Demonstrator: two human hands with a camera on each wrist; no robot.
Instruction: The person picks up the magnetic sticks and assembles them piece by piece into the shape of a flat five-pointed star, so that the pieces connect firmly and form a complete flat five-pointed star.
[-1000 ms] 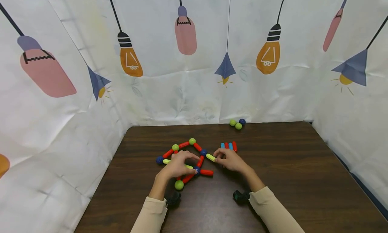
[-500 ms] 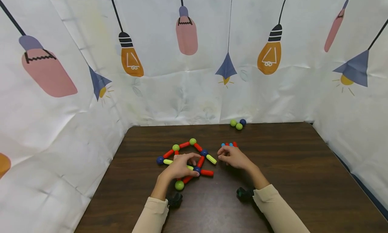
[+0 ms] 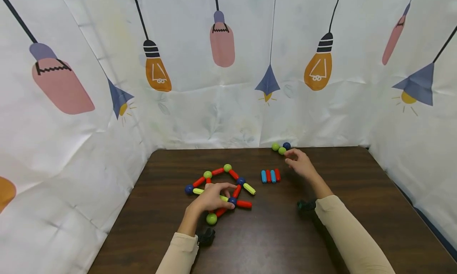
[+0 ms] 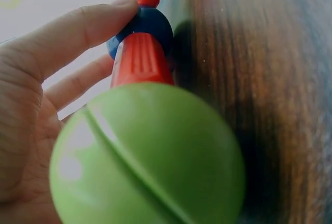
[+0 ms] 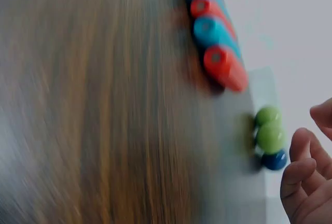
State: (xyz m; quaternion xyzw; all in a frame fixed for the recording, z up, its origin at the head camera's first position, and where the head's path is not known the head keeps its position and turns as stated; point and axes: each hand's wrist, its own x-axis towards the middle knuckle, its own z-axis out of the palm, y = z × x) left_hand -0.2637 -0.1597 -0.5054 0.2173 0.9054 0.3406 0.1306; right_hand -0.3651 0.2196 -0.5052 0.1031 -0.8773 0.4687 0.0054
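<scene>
My left hand (image 3: 211, 196) is over a flat frame of magnetic rods and balls on the table, its thumb against a dark blue ball (image 4: 151, 23) and its fingers curved on the far side. From that ball a red rod (image 3: 244, 204) sticks out to the right, and another red rod (image 4: 141, 60) leads to a large green ball (image 4: 148, 154). A yellow rod (image 3: 249, 188) juts from a second blue ball (image 3: 240, 181). Farther back, my right hand (image 3: 300, 163) holds nothing, its fingers parted beside a loose green ball (image 3: 282, 151).
Near the back edge, another green ball (image 3: 275, 146) and a blue ball (image 3: 287, 146) lie together. Several short blue and red rods (image 3: 273, 176) lie side by side right of the frame. A white printed curtain (image 3: 221, 111) hangs behind the dark wooden table (image 3: 250, 242).
My right hand has left the yellow rod's end and moved back and right, past the row of short rods, to the loose balls. My left hand has stayed at the frame.
</scene>
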